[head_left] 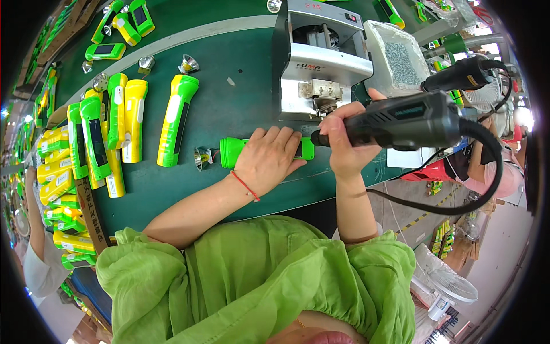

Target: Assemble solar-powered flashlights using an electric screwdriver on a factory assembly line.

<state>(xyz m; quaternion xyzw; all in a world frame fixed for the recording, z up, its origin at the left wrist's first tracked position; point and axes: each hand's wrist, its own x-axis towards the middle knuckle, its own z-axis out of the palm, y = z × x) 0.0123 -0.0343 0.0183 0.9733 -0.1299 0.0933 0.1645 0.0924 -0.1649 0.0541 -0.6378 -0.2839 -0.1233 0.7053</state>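
In the head view we see the left hand [268, 156] lying flat, fingers spread, pressing down on a green flashlight body [238, 150] that rests on the dark green desk [229, 109]. A silver reflector [201, 158] hangs at its open left end. The right hand [344, 143] is wrapped tight round a black electric screwdriver [401, 121], its tip meeting the flashlight's right end. Just behind stands a grey screw feeder machine [321, 57], beside a white tray of screws [398, 57]. To the left, well apart, lies a row of finished green and yellow flashlights [114, 120], with loose reflectors [188, 64] near them
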